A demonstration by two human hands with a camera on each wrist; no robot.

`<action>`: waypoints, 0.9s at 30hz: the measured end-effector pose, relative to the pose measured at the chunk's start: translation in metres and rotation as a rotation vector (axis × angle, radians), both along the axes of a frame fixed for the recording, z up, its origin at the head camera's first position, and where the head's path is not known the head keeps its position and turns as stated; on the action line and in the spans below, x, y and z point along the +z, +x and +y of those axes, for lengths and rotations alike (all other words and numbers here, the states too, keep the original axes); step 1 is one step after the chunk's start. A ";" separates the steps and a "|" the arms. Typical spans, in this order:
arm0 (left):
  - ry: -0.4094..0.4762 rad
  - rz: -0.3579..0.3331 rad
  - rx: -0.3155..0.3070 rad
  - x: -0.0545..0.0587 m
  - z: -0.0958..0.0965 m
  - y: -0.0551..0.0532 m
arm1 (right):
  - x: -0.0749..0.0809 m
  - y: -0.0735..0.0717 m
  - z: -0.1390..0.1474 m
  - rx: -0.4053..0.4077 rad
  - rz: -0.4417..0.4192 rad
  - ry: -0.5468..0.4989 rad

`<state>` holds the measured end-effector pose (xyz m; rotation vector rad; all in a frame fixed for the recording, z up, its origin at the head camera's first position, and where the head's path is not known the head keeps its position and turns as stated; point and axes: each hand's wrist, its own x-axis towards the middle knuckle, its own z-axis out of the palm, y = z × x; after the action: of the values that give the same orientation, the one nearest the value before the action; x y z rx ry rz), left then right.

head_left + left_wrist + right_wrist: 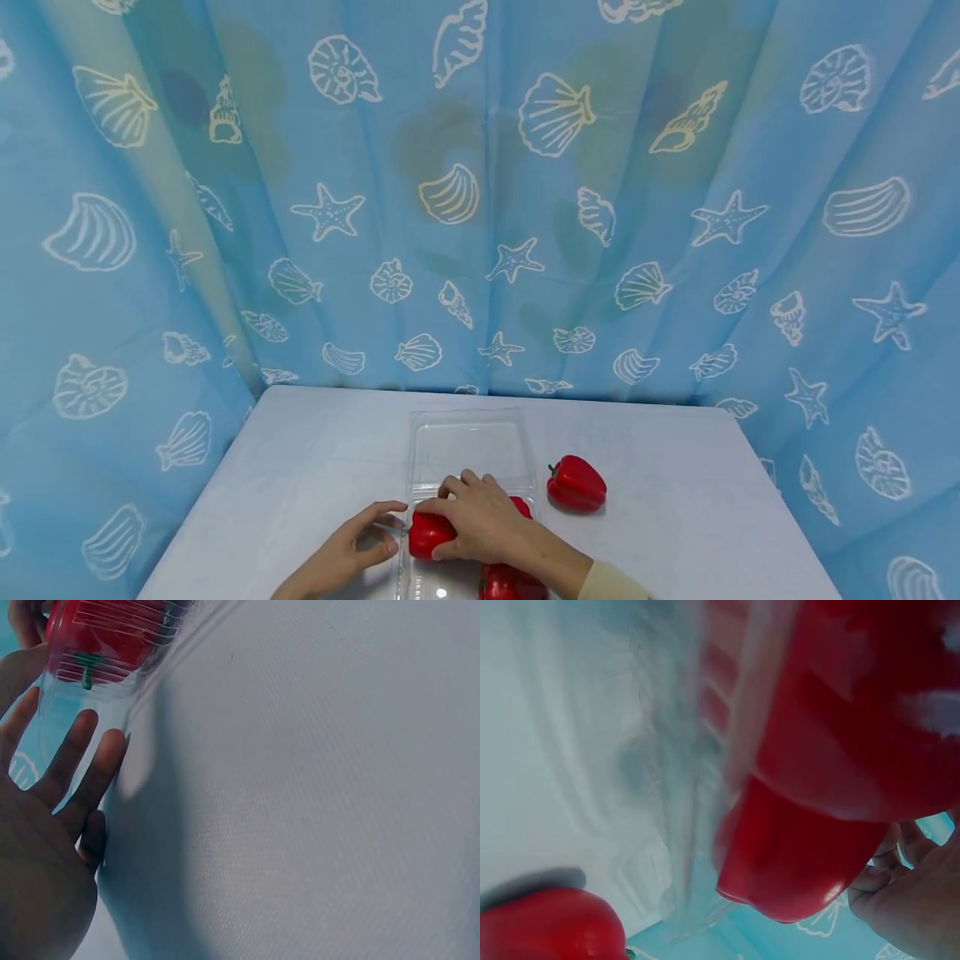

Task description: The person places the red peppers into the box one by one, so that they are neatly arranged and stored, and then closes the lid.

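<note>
My right hand (483, 521) holds a red bell pepper (429, 535) by its top and side, at the left of a clear plastic clamshell box (468, 442). A second red bell pepper (513, 583) sits at the box's near right, and another (521, 506) is mostly hidden behind the right hand. Beside the box's left wall, my left hand (348, 546) has its thumb and fingers spread, holding nothing. In the left wrist view the pepper's green stem (88, 675) shows through the ribbed wall, just beyond the left fingertips (88, 718).
One more red bell pepper (577, 484) lies on the white table (675, 500), right of the box. The box's lid lies folded back toward the table's far edge. A blue shell-patterned curtain (480, 250) hangs behind and at both sides.
</note>
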<state>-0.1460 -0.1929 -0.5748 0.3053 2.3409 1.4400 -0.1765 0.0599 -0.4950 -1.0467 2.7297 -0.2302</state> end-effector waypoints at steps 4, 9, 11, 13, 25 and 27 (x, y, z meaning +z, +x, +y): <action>0.001 -0.016 0.014 0.000 0.000 0.001 | 0.000 0.000 0.003 0.001 -0.006 -0.034; 0.010 -0.010 0.011 0.001 0.000 0.002 | 0.003 -0.001 0.009 -0.024 -0.019 -0.070; 0.014 -0.012 0.014 0.001 0.000 0.002 | 0.005 -0.002 0.014 -0.047 -0.026 -0.087; 0.008 -0.016 0.021 0.001 0.001 0.002 | 0.008 -0.004 0.019 -0.082 -0.043 -0.108; -0.036 -0.021 0.061 -0.004 0.005 0.003 | 0.018 -0.022 0.094 -0.286 -0.061 -0.290; -0.029 -0.017 0.061 -0.005 0.005 0.003 | 0.017 -0.026 0.111 -0.323 -0.048 -0.317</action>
<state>-0.1430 -0.1879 -0.5801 0.2151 2.3736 1.4295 -0.2029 0.1705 -0.4775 -0.6444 2.8648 -0.7483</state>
